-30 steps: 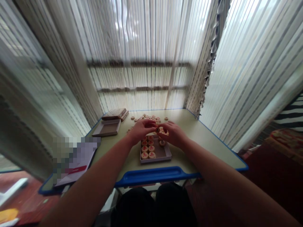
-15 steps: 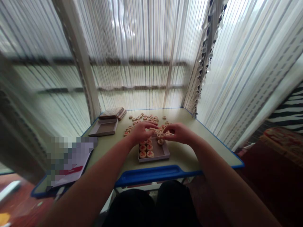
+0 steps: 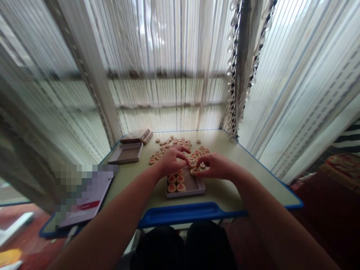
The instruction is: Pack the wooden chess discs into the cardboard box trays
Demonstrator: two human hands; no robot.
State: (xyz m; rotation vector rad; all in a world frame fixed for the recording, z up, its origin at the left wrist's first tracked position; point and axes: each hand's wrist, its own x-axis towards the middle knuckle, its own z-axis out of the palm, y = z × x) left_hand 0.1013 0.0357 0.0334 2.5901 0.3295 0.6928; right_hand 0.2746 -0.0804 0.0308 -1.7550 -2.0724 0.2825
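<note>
My right hand [image 3: 215,165] pinches a round wooden Chinese chess piece [image 3: 194,171] at the right inner side of a shallow open box [image 3: 185,194]. Opposite it, my left hand [image 3: 173,159] curves over the box's far left part, thumb and forefinger closed at the edge of another Chinese chess piece [image 3: 192,162]; its outer fingers stretch forward. Pieces with red characters [image 3: 180,187] stand in two columns along the box's left side, the far ones partly hidden by my left hand. Beyond both hands lie many loose pieces [image 3: 180,141], with red or dark characters.
On the left of the table [image 3: 239,146] lie another shallow box [image 3: 126,153], a brown folded case [image 3: 136,135] and a flat purple-grey item [image 3: 92,202], partly blurred out. A blue tray ledge [image 3: 182,212] runs along the near edge. Striped curtains [image 3: 168,93] hang behind.
My right hand has lowered a piece toward the box's right side. The left thumb and forefinger have come closer together at a piece. The view has shifted slightly.
</note>
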